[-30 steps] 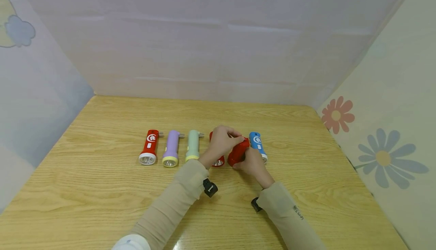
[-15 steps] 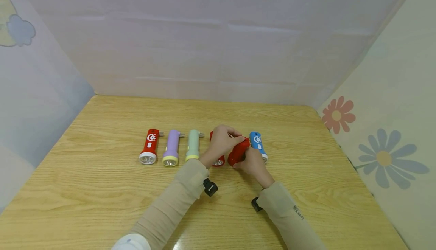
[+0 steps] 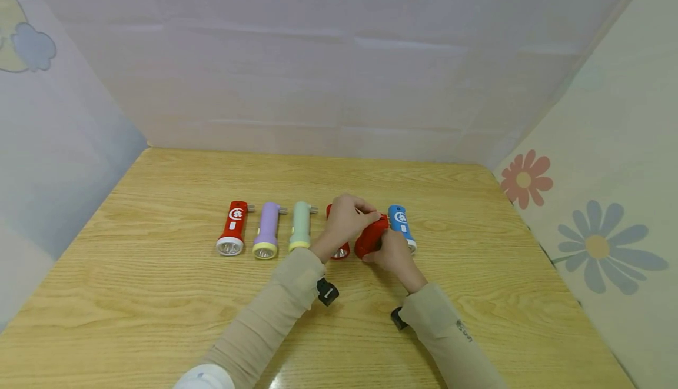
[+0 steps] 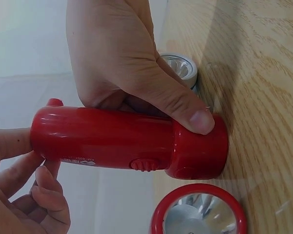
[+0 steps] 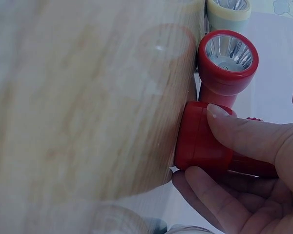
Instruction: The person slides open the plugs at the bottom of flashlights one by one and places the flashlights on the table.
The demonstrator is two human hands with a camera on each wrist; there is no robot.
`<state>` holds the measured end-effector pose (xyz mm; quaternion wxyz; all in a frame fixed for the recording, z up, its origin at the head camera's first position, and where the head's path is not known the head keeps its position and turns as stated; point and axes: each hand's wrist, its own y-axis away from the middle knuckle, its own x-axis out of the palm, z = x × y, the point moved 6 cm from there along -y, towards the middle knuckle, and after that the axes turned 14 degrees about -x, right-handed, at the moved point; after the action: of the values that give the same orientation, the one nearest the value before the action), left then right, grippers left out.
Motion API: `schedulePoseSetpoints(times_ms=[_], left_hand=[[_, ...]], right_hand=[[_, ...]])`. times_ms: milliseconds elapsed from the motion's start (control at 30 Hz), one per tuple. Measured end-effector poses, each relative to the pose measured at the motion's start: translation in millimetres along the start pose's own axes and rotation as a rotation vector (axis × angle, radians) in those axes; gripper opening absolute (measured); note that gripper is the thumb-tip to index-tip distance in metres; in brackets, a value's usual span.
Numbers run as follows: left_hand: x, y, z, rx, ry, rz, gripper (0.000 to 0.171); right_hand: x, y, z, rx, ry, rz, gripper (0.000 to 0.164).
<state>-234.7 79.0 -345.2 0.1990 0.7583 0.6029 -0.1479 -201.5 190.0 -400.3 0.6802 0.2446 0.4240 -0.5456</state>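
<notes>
A red flashlight (image 3: 372,236) stands lens end down on the wooden table, tail up. My right hand (image 3: 394,253) grips its head, with the thumb along one side and fingers round the other. At the tail, my left hand (image 3: 345,221) pinches the end between thumb and fingertips; its other fingers are curled in the left wrist view. The slide switch (image 4: 145,165) shows on the red body (image 4: 107,136). Just left lies a second red flashlight (image 3: 341,252), partly hidden by my left hand; its lens (image 5: 229,52) shows in the right wrist view.
A red-and-white flashlight (image 3: 233,228), a purple one (image 3: 268,227) and a green one (image 3: 301,224) lie in a row to the left, plug prongs out. A blue flashlight (image 3: 399,224) lies right of my hands. Cloth walls surround the table (image 3: 159,295).
</notes>
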Motion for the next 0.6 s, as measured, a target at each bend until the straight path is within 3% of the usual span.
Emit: schedulePoseSetpoints(times_ms=[600], left_hand=[[1.1,-0.9,0.2,-0.012,-0.029,-0.009,0.011]], right_hand=[[-0.2,0.9,1.9,-0.010,-0.012,-0.009,0.054]])
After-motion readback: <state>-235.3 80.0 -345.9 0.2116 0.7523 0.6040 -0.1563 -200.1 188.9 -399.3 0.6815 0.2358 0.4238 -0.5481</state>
